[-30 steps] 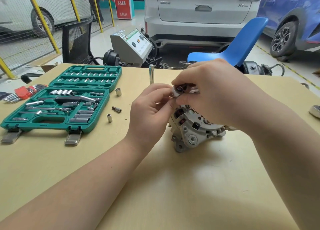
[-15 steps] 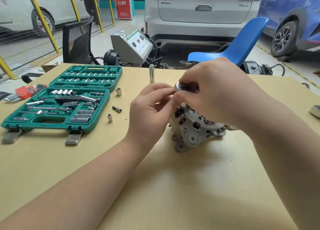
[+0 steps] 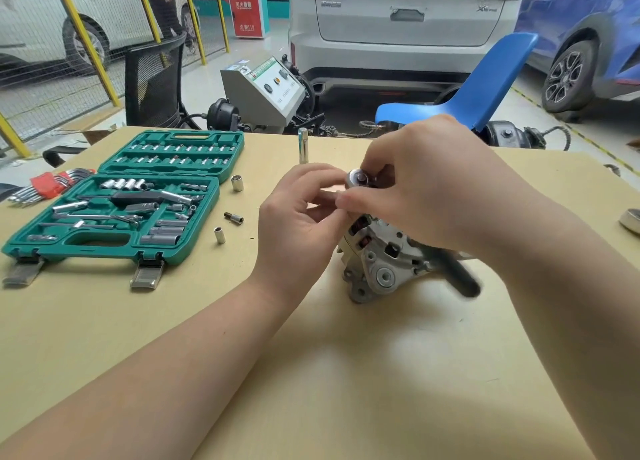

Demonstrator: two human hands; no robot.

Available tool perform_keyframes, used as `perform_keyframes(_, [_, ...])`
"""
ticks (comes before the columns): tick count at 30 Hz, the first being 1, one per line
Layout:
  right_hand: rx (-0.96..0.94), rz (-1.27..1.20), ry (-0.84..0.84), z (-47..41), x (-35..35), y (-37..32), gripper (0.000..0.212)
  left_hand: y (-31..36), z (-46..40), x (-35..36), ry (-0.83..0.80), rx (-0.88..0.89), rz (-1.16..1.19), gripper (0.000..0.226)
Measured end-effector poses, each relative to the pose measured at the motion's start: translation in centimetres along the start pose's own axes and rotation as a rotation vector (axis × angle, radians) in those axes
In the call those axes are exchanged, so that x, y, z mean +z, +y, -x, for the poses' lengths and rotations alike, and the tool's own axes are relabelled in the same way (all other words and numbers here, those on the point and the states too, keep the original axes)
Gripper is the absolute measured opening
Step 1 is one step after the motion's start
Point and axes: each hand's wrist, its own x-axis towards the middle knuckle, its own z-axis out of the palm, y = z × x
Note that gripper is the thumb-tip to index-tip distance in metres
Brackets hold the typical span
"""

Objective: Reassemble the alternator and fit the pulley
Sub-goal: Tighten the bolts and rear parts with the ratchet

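Head view: left hand (image 3: 298, 217) and right hand (image 3: 426, 186) held together above alternator (image 3: 377, 265), fingers curled and pinched on ratchet (image 3: 358, 177). Alternator stood on table (image 3: 346, 373), grey ribbed housing seen.

Brightness: the scene was evenly bright, daylight-like, with no dim corners.
Shadows: soft, faint shadows lay on the table (image 3: 104, 338) under both forearms and beside the alternator (image 3: 377, 265).
Glare: a pale sheen sat on the table near the front.
Blur: a dark handle (image 3: 459, 277) was smeared by motion; the fingertips were slightly soft.
Distortion: wide-angle bending curved the table's far edge and the yellow posts (image 3: 83, 37).
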Motion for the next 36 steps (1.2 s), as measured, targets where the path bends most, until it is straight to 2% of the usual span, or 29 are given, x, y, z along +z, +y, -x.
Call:
perform_keyframes(2, [-0.005,0.001,0.010,0.0,0.2,-0.1,0.037,-0.1,-0.1,0.0,-0.005,0.001,-0.026,0.006])
perform_keyframes(7, [-0.125,-0.017,-0.075,-0.4,-0.1,0.5,0.016,0.0,-0.4,-0.2,-0.041,0.051,-0.072,0.004])
perform_keyframes(11, [-0.073,-0.017,-0.053,-0.5,0.0,0.8,0.024,0.4,-0.1,0.0,-0.007,0.028,-0.054,0.015])
perform_keyframes(15, [-0.029,-0.002,-0.013,-0.2,0.3,0.3,0.041,0.2,-0.1,0.0,-0.021,0.016,-0.051,0.008])
perform_keyframes(17, [-0.040,-0.001,-0.018,-0.2,0.2,0.3,0.039,0.0,-0.2,-0.1,-0.024,0.028,-0.066,0.006])
perform_keyframes(21, [-0.132,0.013,-0.061,-0.3,-0.1,0.5,0.017,-0.2,-0.4,-0.2,-0.053,0.055,-0.095,0.009])
perform_keyframes(25, [-0.122,0.029,-0.062,-0.4,-0.1,0.7,0.017,0.0,-0.2,-0.1,-0.033,0.053,-0.048,0.012])
perform_keyframes(29, [-0.067,0.039,-0.045,-0.4,0.2,0.6,0.029,-0.1,-0.2,0.0,-0.015,0.027,-0.029,0.004])
perform_keyframes(32, [-0.158,0.054,-0.032,-0.4,0.0,0.8,0.023,-0.3,-0.4,-0.2,-0.042,0.057,-0.080,0.002])
perform_keyframes(34, [-0.219,0.091,0.003,-0.3,-0.2,1.1,0.027,-0.4,-0.6,-0.3,-0.062,0.079,-0.117,0.005])
perform_keyframes(36, [-0.193,0.096,-0.009,-0.3,-0.3,1.1,0.028,-0.5,-0.6,-0.2,-0.065,0.089,-0.132,0.007])
